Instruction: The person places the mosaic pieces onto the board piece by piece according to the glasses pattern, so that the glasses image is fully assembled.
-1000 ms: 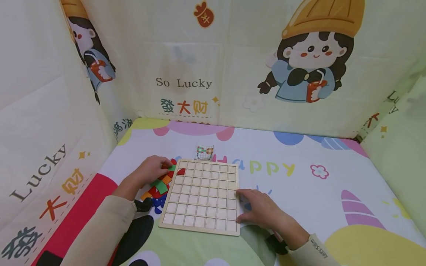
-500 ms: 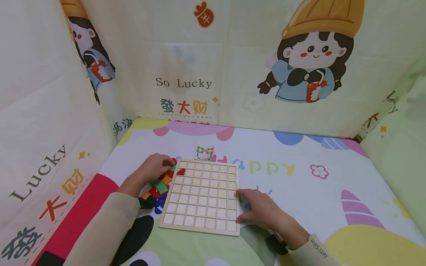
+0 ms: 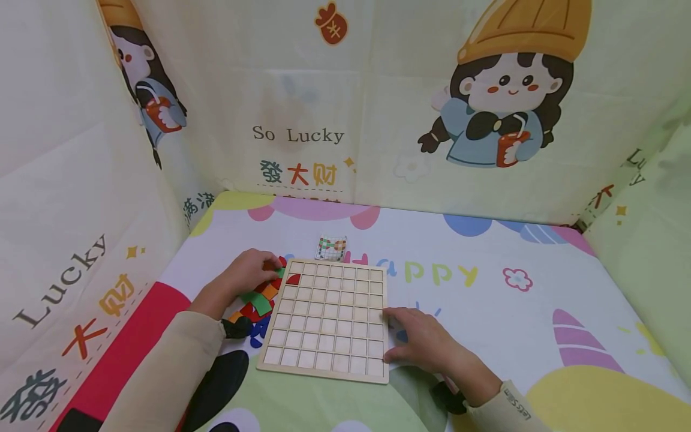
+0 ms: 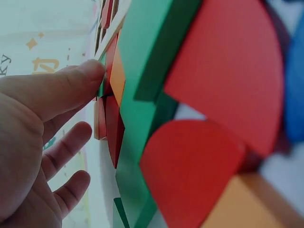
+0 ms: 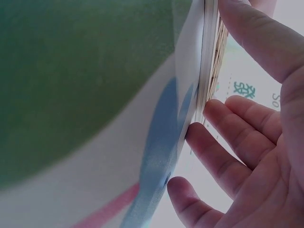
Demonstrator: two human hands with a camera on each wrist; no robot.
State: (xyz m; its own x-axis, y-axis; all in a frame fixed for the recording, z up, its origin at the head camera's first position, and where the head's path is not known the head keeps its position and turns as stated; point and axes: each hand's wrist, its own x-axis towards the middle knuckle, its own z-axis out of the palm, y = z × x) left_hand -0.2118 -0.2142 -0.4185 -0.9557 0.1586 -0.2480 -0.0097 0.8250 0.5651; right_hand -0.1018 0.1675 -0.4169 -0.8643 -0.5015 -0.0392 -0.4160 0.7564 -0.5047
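Your left hand (image 3: 245, 275) has its thumb at a green piece (image 4: 101, 80), lower fingers loosely apart; whether it pinches the piece can't be told. Coloured pieces (image 3: 261, 303) lie just nearer you than those fingers, the wooden grid board (image 3: 324, 324) right beside them. Your right hand's (image 3: 423, 340) spread fingers touch the board's right edge, gripping nothing.

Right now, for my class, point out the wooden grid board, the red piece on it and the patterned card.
Wooden grid board (image 3: 327, 324): head view, bare middle cell.
Red piece (image 3: 294, 279): head view, upper face.
Patterned card (image 3: 332, 247): head view, printed middle.
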